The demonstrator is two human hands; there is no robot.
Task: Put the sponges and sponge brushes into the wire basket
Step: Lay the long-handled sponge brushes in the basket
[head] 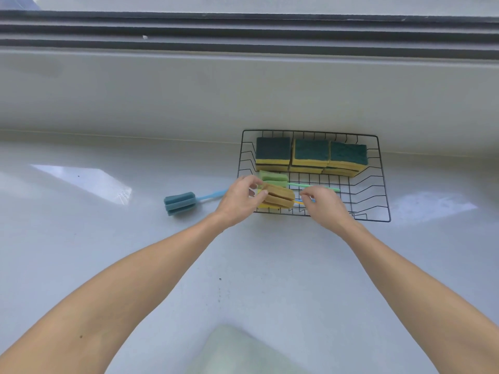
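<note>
**Blue brush lying off to our left**

From the head view, we are gripping the tan sponge brush (279, 197) over the wire basket (383, 184), left hand (239, 201) pinching its head, right hand (325, 205) closed on its handle. The blue sponge brush (179, 203) is lying on the surface (135, 265), handle pointing right, nearer our left hand.

We grip the tan sponge brush (279, 197) with both hands, left (239, 202) and right (325, 205), over the black wire basket (383, 184); a blue sponge brush (179, 203) lies on the tabletop (243, 279).
</note>
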